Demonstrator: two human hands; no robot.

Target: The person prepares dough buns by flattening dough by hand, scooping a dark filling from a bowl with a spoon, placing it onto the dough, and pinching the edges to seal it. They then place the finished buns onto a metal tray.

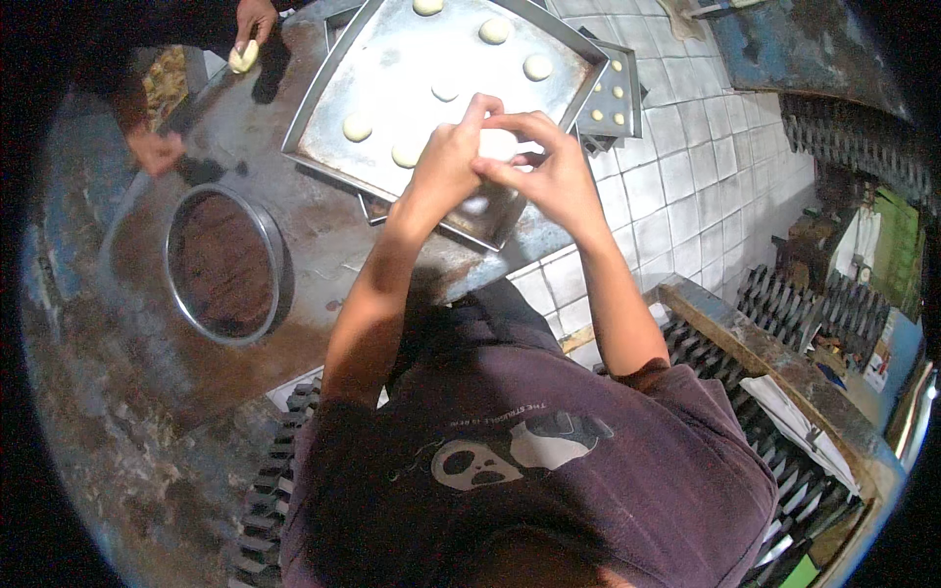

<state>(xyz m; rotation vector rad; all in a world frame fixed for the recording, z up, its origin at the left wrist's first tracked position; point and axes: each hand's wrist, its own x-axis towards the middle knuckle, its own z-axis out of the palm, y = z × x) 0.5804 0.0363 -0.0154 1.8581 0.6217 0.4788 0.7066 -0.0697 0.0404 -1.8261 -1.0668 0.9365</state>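
Over the near right corner of a metal baking tray (412, 59), my left hand (449, 167) and my right hand (551, 181) come together around a pale dough ball (498, 145). The fingers of both are curled in and pressing at it, partly covering it. Several round dough balls lie apart on the tray, among them one dough ball (357, 126) at its left side and another dough ball (536, 68) toward the right. Left of my arms, a round metal bowl (277, 257) holds a dark brown, smooth-topped filling (221, 265).
At the far left, a co-worker's hand (257, 20) holds a piece of dough (243, 57); their other hand (155, 152) is over the worn metal table (323, 235). A second tray (627, 98) with small dough balls is beyond mine. White floor tiles (667, 186) and a wood-edged stand (774, 343) lie right.
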